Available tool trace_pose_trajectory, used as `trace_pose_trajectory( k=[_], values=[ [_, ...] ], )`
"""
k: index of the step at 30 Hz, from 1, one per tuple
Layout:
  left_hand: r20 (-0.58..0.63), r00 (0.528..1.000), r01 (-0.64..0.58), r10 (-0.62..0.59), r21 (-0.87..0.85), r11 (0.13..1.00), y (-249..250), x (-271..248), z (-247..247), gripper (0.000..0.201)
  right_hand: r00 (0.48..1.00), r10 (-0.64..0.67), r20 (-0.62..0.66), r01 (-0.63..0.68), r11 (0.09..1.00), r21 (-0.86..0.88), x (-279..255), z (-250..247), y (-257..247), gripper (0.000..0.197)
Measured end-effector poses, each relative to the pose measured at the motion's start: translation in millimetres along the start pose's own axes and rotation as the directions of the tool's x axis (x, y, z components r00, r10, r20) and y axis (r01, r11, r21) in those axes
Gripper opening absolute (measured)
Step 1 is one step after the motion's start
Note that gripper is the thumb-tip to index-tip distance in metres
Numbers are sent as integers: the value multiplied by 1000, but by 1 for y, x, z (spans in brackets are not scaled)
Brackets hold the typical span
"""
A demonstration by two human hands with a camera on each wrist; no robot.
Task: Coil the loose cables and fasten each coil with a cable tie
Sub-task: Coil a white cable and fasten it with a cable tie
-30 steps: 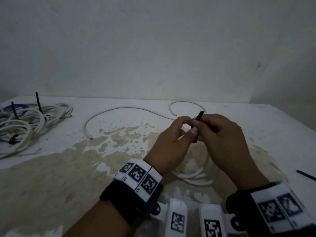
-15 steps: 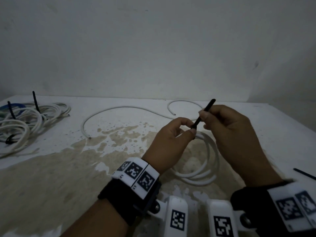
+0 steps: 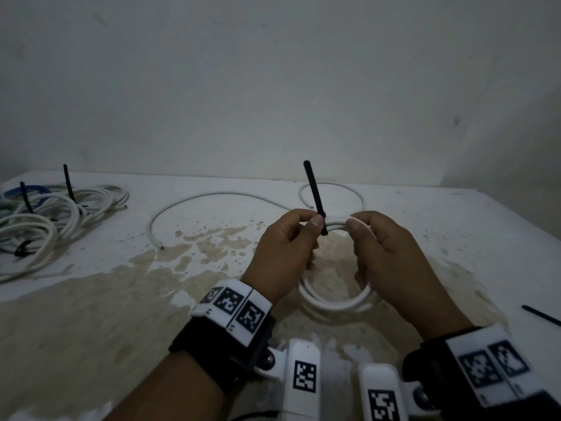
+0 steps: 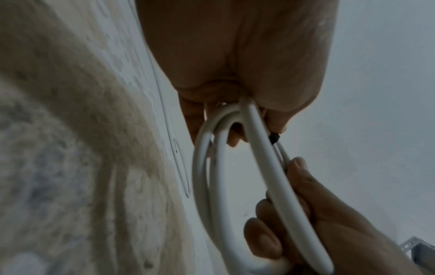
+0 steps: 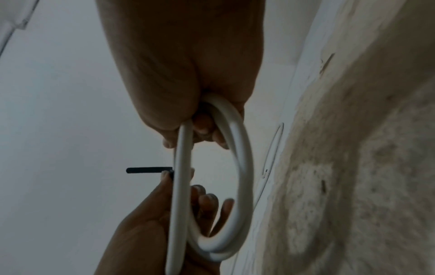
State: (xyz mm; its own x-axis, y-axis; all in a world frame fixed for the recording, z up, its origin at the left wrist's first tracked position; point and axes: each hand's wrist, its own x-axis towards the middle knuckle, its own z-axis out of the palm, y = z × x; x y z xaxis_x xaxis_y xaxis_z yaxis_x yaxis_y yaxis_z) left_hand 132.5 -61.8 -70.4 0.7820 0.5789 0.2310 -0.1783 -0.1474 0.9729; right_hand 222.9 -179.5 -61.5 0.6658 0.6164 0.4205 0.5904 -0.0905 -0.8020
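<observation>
Both hands grip your white coil (image 3: 334,299): left hand (image 3: 288,250) pinches the cable tie (image 3: 315,196) there, tail upright; right hand (image 3: 385,256) nearest, apparently pinching only cable.

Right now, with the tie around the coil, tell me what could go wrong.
1. The cable tie looks snug, but its long tail sticks up; the left hand pinches only near the head, so it might slip.
2. The coil is held off the table by both hands; if the right hand lets go, the loops may shift.
</observation>
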Motion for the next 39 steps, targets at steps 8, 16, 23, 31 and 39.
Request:
trace_pose_trajectory(
  k=[8, 16, 23, 31, 39],
  values=[
    [-23, 1000, -17, 15, -62, 998, 0, -3, 7, 12, 989, 131, 71, -141, 978, 155, -3, 0, -6, 35],
    [-45, 999, -4, -1, -101, 995, 1, -2, 10, 14, 987, 150, 63, -161, 963, 217, -2, 3, -5, 27],
    [-12, 998, -56, 56, -35, 998, 2, -4, 11, 11, 963, -254, -92, 235, 955, -179, -2, 4, 0, 29],
    [50, 996, -72, 70, 48, 996, 0, -7, 12, 6, 874, -470, -125, 412, 853, -321, -1, 1, -4, 25],
    [65, 996, -57, 56, 9, 998, 2, -7, 14, 7, 895, -406, -186, 360, 903, -235, -1, -6, -9, 14]
  ],
)
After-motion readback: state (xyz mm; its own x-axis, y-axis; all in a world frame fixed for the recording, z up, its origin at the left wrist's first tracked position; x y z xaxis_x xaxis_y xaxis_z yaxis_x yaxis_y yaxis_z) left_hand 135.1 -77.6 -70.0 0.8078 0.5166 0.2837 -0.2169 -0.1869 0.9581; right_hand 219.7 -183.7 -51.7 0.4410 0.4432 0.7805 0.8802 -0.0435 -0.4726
